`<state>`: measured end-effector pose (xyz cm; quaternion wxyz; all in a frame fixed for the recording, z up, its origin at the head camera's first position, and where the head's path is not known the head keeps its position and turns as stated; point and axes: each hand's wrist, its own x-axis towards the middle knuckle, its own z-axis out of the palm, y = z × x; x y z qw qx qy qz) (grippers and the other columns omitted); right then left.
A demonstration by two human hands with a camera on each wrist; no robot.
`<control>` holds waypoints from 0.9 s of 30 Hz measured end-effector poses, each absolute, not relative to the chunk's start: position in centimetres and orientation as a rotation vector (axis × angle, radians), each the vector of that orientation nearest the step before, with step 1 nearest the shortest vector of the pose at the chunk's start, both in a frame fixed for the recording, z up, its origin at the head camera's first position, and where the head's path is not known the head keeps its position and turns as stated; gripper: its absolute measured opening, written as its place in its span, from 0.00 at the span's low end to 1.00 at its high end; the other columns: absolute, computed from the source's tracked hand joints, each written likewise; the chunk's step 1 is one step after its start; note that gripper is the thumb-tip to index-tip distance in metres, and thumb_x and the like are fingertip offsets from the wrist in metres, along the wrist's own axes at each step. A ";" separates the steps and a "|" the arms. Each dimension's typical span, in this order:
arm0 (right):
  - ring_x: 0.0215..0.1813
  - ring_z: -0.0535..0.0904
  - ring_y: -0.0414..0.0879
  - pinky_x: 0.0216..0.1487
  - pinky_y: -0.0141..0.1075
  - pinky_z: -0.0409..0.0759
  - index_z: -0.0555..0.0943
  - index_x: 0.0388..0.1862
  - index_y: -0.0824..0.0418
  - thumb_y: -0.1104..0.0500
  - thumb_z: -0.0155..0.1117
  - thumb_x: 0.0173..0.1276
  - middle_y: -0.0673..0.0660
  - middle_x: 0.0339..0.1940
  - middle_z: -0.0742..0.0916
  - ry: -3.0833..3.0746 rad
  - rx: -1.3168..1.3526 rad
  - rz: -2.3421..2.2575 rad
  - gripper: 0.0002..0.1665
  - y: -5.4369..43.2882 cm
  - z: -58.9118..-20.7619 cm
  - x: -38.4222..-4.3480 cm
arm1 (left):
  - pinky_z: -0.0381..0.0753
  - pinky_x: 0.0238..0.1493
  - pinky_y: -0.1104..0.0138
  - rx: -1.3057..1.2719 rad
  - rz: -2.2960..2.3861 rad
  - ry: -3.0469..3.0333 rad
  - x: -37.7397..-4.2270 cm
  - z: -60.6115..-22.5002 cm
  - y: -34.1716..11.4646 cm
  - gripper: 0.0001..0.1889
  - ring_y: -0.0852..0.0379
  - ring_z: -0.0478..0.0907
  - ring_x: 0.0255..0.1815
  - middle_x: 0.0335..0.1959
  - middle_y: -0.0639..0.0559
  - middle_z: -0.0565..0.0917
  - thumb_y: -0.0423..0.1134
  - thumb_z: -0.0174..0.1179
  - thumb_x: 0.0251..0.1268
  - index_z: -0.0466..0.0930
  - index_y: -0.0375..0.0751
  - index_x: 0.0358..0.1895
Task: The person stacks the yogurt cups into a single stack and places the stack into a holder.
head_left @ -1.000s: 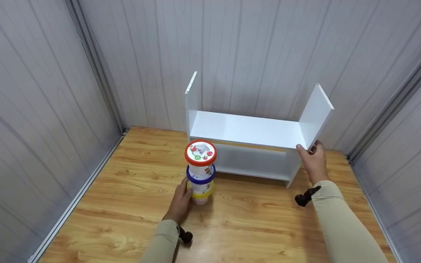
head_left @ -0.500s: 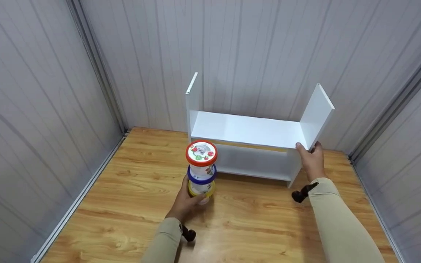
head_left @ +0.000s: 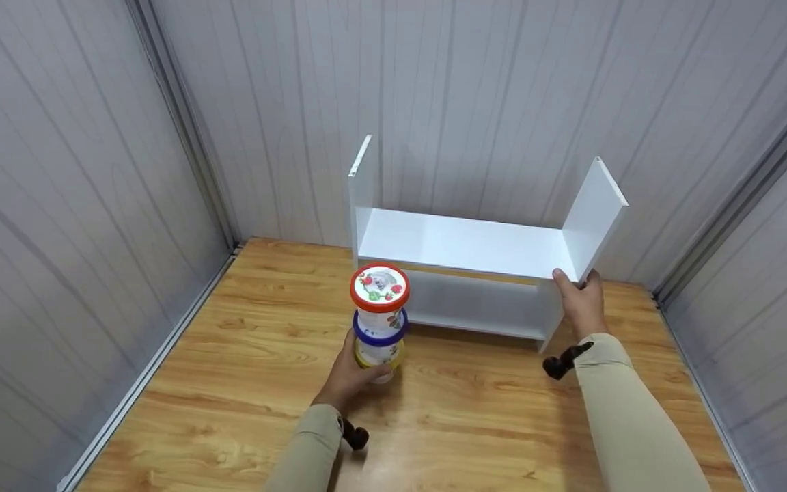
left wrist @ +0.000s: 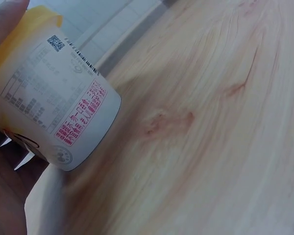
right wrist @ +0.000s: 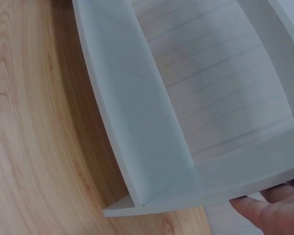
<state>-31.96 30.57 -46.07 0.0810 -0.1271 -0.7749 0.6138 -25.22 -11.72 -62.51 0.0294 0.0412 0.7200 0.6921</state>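
Note:
Three small white tubs stand in a stack in front of the shelf's left end: a red-lidded tub (head_left: 380,287) with strawberry pictures on top, a blue-lidded tub (head_left: 378,351) in the middle and a yellow-lidded tub (left wrist: 54,93) at the bottom. My left hand (head_left: 346,378) grips the lowest tub, its thumb across the front. Printed text and a barcode show on that tub in the left wrist view. On the right, my right hand (head_left: 586,307) holds the side panel of a white two-tier shelf (head_left: 468,242), thumb at its front edge and fingers behind.
The wood-grain surface (head_left: 229,396) extends around the shelf and tubs. Pale panelled walls (head_left: 448,89) rise at the back and both sides, with metal strips along the corners. Both shelf side panels stick up above the upper board.
My left thumb has come round the front of the lowest tub, and the hand now grips it. The stack looks nearly unmoved. My right hand stays on the shelf's side panel.

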 end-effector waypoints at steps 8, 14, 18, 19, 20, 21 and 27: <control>0.82 0.51 0.57 0.80 0.47 0.51 0.40 0.84 0.60 0.42 0.59 0.75 0.65 0.82 0.54 -2.316 -0.438 1.868 0.54 30.4 -45.9 -32.2 | 0.62 0.74 0.47 0.275 2.104 2.229 -25.3 -62.1 -10.6 0.57 0.44 0.68 0.71 0.70 0.49 0.72 0.35 0.82 0.45 0.54 0.58 0.78; 0.81 0.51 0.58 0.80 0.49 0.51 0.40 0.84 0.60 0.41 0.59 0.74 0.65 0.83 0.54 -2.320 -0.458 1.867 0.55 30.5 -45.8 -32.2 | 0.63 0.73 0.46 0.335 2.073 2.224 -25.6 -62.1 -9.5 0.55 0.43 0.69 0.70 0.69 0.47 0.73 0.36 0.81 0.46 0.54 0.54 0.77; 0.81 0.51 0.57 0.80 0.48 0.51 0.40 0.84 0.60 0.41 0.59 0.74 0.64 0.83 0.53 -2.309 -0.459 1.878 0.55 30.5 -45.8 -32.1 | 0.64 0.73 0.47 0.351 2.064 2.205 -25.7 -62.1 -8.8 0.56 0.45 0.70 0.70 0.69 0.50 0.73 0.37 0.82 0.46 0.54 0.55 0.77; 0.82 0.51 0.57 0.80 0.48 0.50 0.39 0.84 0.59 0.41 0.58 0.74 0.64 0.83 0.53 -2.310 -0.463 1.878 0.55 30.5 -45.8 -32.1 | 0.65 0.73 0.47 0.358 2.064 2.202 -25.7 -62.1 -8.6 0.56 0.45 0.70 0.69 0.68 0.50 0.73 0.37 0.82 0.46 0.54 0.54 0.77; 0.82 0.50 0.57 0.80 0.48 0.50 0.39 0.84 0.59 0.41 0.58 0.74 0.64 0.83 0.52 -2.311 -0.467 1.880 0.55 30.5 -45.8 -32.1 | 0.65 0.73 0.47 0.367 2.067 2.193 -25.7 -62.1 -8.4 0.55 0.45 0.70 0.69 0.68 0.49 0.73 0.36 0.81 0.46 0.54 0.54 0.77; 0.82 0.50 0.57 0.80 0.48 0.50 0.38 0.84 0.58 0.40 0.58 0.74 0.64 0.83 0.52 -2.317 -0.473 1.879 0.56 30.4 -45.9 -32.0 | 0.65 0.72 0.48 0.376 2.069 2.186 -25.7 -62.2 -8.3 0.55 0.46 0.71 0.69 0.68 0.49 0.74 0.36 0.81 0.46 0.54 0.54 0.77; 0.82 0.48 0.56 0.80 0.50 0.49 0.37 0.84 0.57 0.37 0.58 0.73 0.62 0.84 0.50 -2.330 -0.485 1.885 0.57 30.3 -46.0 -32.0 | 0.66 0.72 0.50 0.412 2.051 2.174 -25.7 -62.1 -7.4 0.54 0.48 0.72 0.68 0.67 0.50 0.74 0.34 0.81 0.45 0.55 0.52 0.76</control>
